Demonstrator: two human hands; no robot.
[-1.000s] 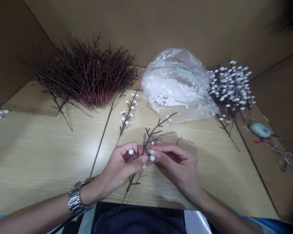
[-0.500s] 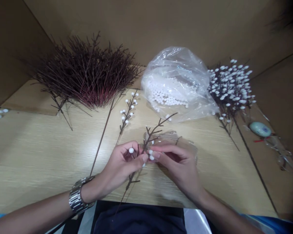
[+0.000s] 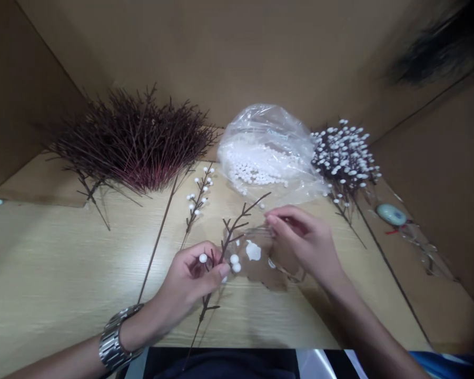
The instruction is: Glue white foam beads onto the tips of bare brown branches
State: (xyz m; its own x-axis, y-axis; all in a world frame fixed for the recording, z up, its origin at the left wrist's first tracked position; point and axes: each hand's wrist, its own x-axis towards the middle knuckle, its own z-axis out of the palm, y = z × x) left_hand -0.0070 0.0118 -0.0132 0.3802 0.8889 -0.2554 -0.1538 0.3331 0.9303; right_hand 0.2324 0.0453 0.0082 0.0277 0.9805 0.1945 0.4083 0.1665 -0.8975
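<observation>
My left hand grips a brown artificial twig between thumb and fingers, its bare tip slanting up to the right. Several white balls sit on this twig, among them a pair just right of my thumb and one above my palm. My right hand is apart from the twig, thumb and forefinger pinched together; whether anything is between them I cannot make out. Close to those fingertips lies a loose white ball. Below, a piece of brown cardboard carries a white glue-like patch.
A clear plastic bag of white balls stands at the back. Left of it is a heap of bare twigs, and a ball-tipped twig lies nearer. Finished-looking white-tipped twigs and a pale green oval object are at right.
My right hand has left the twig and moved right and away from me, toward the bag. The white pair stays on the twig in my left hand. The view has shifted slightly.
</observation>
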